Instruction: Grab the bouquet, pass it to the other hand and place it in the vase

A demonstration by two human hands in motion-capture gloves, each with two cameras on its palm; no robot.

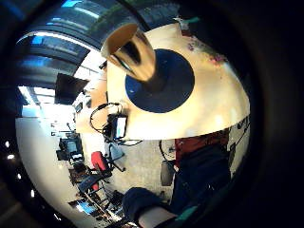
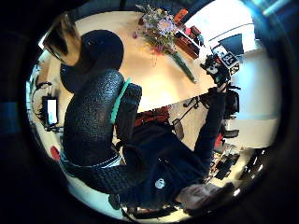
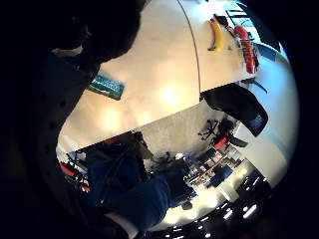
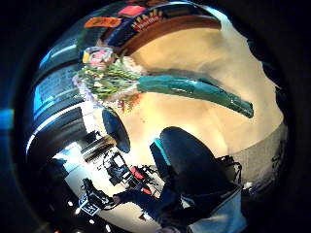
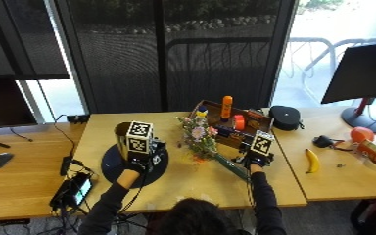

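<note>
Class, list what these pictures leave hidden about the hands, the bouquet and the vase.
- Right hand, outside view: marker hides it, so contact with the bouquet stems is unclear.
- Left hand, outside view: marker hides the fingers.
- Vase: inside not visible in any view.

Office setting. Pale wooden worktop (image 5: 194, 188) against tall dark-screened windows (image 5: 168, 54). Monitor (image 5: 365, 73) at 2 o'clock, another monitor (image 5: 5, 103) at 9 o'clock. Rolling office chairs (image 1: 97, 166) on grey floor, seen in the palm views.
</note>
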